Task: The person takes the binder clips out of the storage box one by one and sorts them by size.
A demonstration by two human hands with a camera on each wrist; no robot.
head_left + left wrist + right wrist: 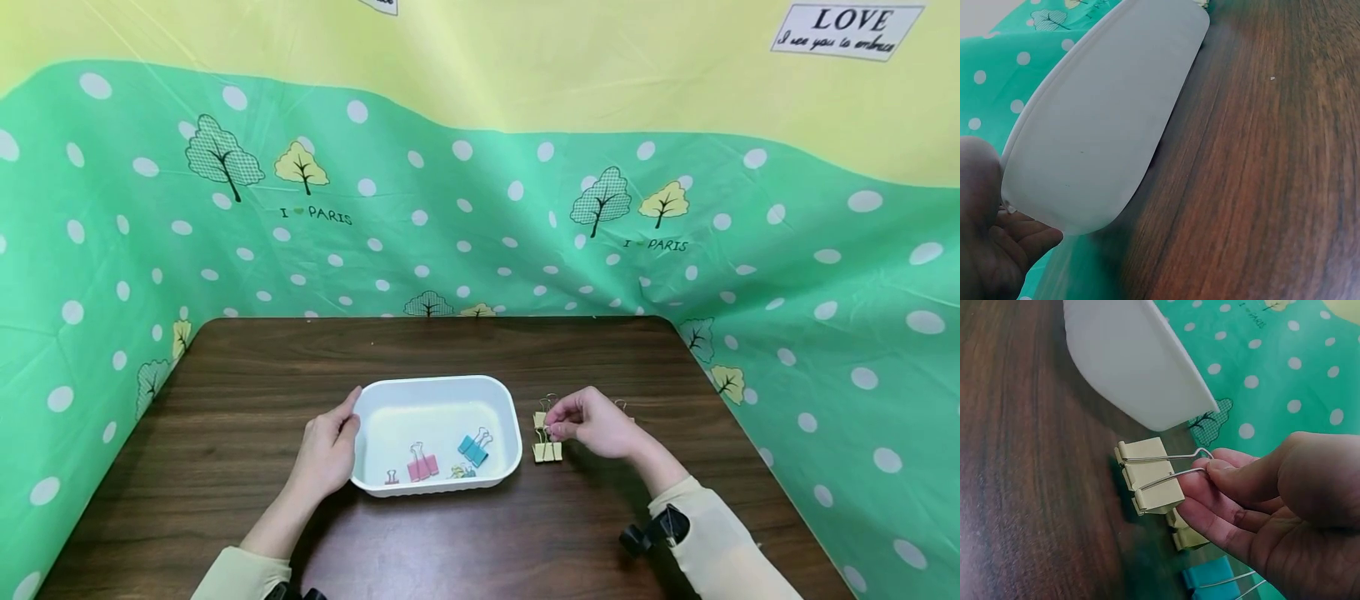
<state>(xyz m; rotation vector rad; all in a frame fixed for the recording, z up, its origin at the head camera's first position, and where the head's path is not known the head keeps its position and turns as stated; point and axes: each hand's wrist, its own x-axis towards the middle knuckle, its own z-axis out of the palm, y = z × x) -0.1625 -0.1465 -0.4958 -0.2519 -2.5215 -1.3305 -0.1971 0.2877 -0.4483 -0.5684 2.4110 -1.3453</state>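
My left hand grips the left end of a white plastic tray, its thumb at the rim. The left wrist view shows the tray's outer wall with fingers curled under its near end. To the right of the tray, my right hand pinches the wire handles of a pale yellow binder clip between thumb and fingers. A second yellow binder clip lies just behind it. In the right wrist view a blue binder clip shows below the hand.
Inside the tray lie a pink binder clip, a small pink clip, a blue binder clip and small yellow and blue clips. A dark wooden table carries everything, with a green dotted cloth hanging behind.
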